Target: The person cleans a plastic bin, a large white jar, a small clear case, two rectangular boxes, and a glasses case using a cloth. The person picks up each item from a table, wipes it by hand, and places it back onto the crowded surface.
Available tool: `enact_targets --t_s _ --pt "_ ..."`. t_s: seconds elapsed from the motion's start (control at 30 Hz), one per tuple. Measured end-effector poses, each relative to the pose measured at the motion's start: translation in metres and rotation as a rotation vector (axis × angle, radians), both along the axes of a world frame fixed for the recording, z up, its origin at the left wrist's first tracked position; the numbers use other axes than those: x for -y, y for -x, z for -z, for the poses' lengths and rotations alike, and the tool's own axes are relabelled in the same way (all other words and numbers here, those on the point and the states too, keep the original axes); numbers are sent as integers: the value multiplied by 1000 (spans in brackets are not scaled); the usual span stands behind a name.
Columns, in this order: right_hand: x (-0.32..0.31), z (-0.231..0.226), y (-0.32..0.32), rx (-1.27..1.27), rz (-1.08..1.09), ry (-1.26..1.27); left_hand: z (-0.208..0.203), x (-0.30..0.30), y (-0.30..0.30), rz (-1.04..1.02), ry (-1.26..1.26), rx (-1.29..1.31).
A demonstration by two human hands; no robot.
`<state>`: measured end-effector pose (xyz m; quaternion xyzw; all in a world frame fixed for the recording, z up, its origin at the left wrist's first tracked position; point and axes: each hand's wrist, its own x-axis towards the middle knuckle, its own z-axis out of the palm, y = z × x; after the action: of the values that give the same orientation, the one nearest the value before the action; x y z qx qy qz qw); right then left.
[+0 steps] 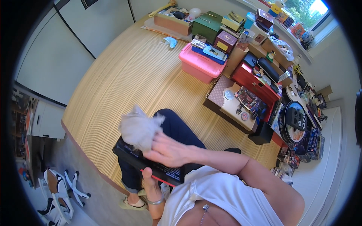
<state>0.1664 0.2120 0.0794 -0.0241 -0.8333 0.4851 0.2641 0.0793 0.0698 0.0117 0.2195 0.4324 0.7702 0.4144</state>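
A flat black box (pixel 130 152) with small pale print and a red lower edge lies tilted above my lap. My left hand (pixel 151 186) grips its near edge, with the thumb on the edge and the other fingers hidden beneath. A crumpled greyish-white cloth (pixel 137 128) is bunched in my right hand (pixel 167 150), over the upper left part of the box. The cloth is slightly blurred, and it covers part of the box's top. Whether it presses on the surface, I cannot tell.
I sit on a ribbed wooden platform (pixel 113 75). Ahead stand a pink lidded bin (pixel 200 64), a green box (pixel 206 26) and an open case (pixel 230 101) holding small items. Clutter lines the right wall. A white swivel chair (pixel 58 192) stands on the floor at lower left.
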Motion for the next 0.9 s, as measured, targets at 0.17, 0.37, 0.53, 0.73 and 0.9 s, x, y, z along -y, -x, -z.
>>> enact_targets --t_s 0.17,0.37,0.53,0.73,0.9 --pt "-6 11 7 93 189 -259 -22 -13 -8 -128 -110 245" --pt "34 28 -12 220 237 -169 -22 -20 24 -334 -119 340" --pt "27 26 -22 242 111 557 24 -33 30 -358 -111 77" --pt "9 -9 -34 -141 50 622 40 -31 39 -306 239 -447" --pt "-3 -10 -18 -38 278 -314 19 -28 9 -79 261 -551"
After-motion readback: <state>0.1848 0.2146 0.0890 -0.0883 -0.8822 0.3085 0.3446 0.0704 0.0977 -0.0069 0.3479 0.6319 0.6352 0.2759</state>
